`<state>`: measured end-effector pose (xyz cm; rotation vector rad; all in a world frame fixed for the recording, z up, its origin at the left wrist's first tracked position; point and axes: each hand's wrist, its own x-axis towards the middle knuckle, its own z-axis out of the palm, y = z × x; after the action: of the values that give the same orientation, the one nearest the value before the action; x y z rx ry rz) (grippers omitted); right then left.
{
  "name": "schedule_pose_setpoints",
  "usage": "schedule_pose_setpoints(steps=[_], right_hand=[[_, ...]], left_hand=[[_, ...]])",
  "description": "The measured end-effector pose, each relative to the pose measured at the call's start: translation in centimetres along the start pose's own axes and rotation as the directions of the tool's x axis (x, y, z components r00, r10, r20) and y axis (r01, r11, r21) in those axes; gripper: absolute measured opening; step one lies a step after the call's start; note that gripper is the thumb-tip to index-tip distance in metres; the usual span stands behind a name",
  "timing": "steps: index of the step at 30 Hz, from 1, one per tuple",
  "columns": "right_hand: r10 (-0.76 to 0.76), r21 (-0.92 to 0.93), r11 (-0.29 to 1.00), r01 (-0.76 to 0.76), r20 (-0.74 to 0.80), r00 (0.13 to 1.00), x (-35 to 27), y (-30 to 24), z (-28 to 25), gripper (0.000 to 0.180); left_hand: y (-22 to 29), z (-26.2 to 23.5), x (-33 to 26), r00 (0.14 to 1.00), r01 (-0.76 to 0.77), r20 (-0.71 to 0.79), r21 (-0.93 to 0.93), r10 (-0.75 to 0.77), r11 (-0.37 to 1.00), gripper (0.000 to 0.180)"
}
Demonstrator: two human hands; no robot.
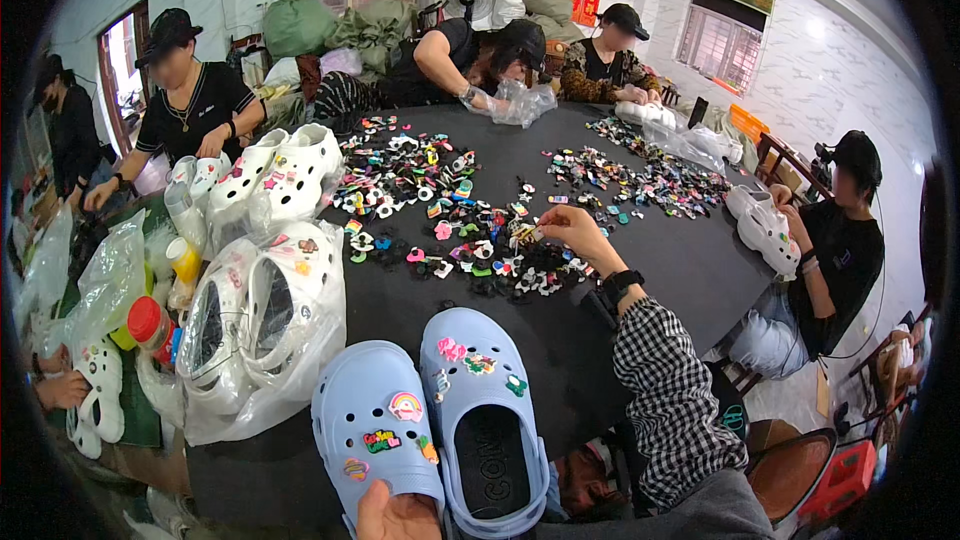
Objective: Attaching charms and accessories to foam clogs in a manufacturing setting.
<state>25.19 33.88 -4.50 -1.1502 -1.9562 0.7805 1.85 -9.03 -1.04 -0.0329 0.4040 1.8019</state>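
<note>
My left hand (395, 515) grips a light blue clog (378, 403), with the thumb over the edge of its foot opening. Colourful shoe charms, among them a rainbow (406, 406), sit in its holes. Beside it lies a matching blue clog (472, 355), toe pointing away from me, also fitted with several charms. Out over the table, my right hand (578, 235) pinches a small yellowish shoe charm (528, 234) at the near edge of a loose charm pile (470, 230). The fingertips partly cover that charm.
Bagged white clogs (262, 330) stand on the black table (400, 308) to my left, near a red-lidded jar (150, 323). A second charm pile (640, 175) spreads at the far right. Several people sit or stand around the table, one holding a white clog (765, 230).
</note>
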Motion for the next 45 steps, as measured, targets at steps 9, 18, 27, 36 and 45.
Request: schedule_pose_setpoints(steps=[9, 18, 27, 36, 45], right_hand=[[0.072, 0.083, 0.994, -0.076, 0.045, 0.996, -1.0, -2.7, -0.4, 0.016], [-0.077, -0.059, 0.996, 0.065, -0.232, 0.97, -0.7, 0.6, -1.3, 0.019], [-0.105, -0.397, 0.907, 0.14, 0.108, 0.989, -1.2, -2.0, 1.0, 0.03], [-0.134, -0.426, 0.899, 0.106, -0.037, 0.99, -1.1, -2.2, 0.4, 0.023], [-0.202, -0.525, 0.836, 0.157, -0.028, 0.979, -1.2, -3.8, 1.5, 0.023]], left_hand=[[0.2, -0.7, 0.2, 0.998, 0.012, 0.066, -0.027, -0.01, 1.0, 0.023], [0.2, -1.1, 0.4, 0.994, 0.047, 0.103, -0.049, -0.042, 0.998, 0.02], [0.1, 0.0, 0.0, 1.0, 0.013, -0.01, -0.024, -0.014, 1.0, 0.014], [0.1, 0.3, 0.2, 0.998, 0.006, -0.066, -0.016, -0.007, 1.0, 0.015], [-0.1, 0.6, 0.1, 0.994, -0.005, -0.107, -0.024, 0.003, 1.0, 0.018]])
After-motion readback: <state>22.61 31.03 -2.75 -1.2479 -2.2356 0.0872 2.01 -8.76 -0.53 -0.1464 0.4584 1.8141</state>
